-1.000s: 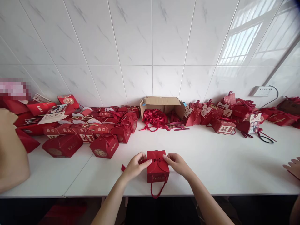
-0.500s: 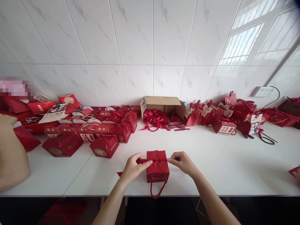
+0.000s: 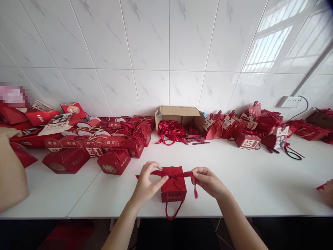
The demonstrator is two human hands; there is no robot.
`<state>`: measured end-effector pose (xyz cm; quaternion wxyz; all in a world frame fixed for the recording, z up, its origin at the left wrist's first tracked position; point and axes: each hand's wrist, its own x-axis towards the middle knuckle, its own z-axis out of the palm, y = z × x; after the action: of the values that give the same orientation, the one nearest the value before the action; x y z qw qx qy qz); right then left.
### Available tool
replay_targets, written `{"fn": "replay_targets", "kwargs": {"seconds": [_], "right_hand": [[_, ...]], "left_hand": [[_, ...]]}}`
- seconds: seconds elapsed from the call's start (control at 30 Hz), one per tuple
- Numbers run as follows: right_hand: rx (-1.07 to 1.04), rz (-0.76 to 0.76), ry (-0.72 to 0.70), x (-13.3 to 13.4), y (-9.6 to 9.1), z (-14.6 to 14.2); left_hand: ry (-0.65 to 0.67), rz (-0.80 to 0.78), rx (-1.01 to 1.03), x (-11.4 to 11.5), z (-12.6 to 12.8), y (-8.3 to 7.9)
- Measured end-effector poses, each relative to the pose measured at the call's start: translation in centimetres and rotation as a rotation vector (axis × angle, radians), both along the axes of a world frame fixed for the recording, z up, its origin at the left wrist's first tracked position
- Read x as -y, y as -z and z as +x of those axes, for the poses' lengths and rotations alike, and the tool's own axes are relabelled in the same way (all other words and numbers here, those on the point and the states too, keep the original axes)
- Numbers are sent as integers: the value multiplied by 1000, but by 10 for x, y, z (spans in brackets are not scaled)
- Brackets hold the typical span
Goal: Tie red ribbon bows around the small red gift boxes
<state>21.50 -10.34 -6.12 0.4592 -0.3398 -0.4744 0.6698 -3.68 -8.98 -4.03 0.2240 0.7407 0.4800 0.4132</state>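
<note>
My right hand [image 3: 208,180] has its grip closed on a flat red satin ribbon [image 3: 186,174], pinched between thumb and fingertips just off the right side of a square red cardboard gift box [image 3: 173,187]; the tail dangles below my fingers. My left hand [image 3: 147,182] curves at the box's left side, thumb and forefinger spread in an arc, thumb tip at the lid near where the ribbon crosses; I cannot tell whether my hidden fingers hold the other length. The gift box sits right before me near the front edge of the white tabletop [image 3: 234,173], its twisted red cord handle [image 3: 173,217] looping toward me. Small gold lettering runs along its near face, too faint to read surely.

On my left, rows of red boxes with arched flaps [image 3: 70,143] read 歡喜 in pale characters. Before them, a red box with a round gold emblem [image 3: 113,161] carries gold characters I can't make out. A pale label with a large red double-happiness sign [image 3: 251,143] marks a red box on my right, among tagged red bags.

Against the wall, an open brown cardboard carton [image 3: 179,111] stands behind a heap of red ribbons [image 3: 170,130]. A beige sleeve or arm [image 3: 13,170] fills the left edge; another person's hand [image 3: 328,191] shows at the right, beside something red.
</note>
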Motion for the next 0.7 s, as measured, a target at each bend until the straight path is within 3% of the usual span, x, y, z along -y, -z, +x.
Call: {"fn": "replay_targets", "kwargs": {"seconds": [0.17, 0.3, 0.4, 0.5, 0.6, 0.7], "right_hand": [[-78, 31, -18, -3, -17, -20], [-12, 44, 3, -5, -25, -18], [200, 106, 37, -5, -32, -13], [549, 331, 125, -2, -42, -11], [800, 608, 309, 6, -52, -14], [959, 724, 408, 17, -59, -15]], "left_hand": [[217, 37, -122, 3, 32, -11], [267, -109, -6, -1, 37, -14], [343, -232, 102, -5, 34, -19], [326, -251, 123, -10, 34, -23], [297, -217, 77, -12, 38, -24], [240, -126, 54, -12, 43, -19]]}}
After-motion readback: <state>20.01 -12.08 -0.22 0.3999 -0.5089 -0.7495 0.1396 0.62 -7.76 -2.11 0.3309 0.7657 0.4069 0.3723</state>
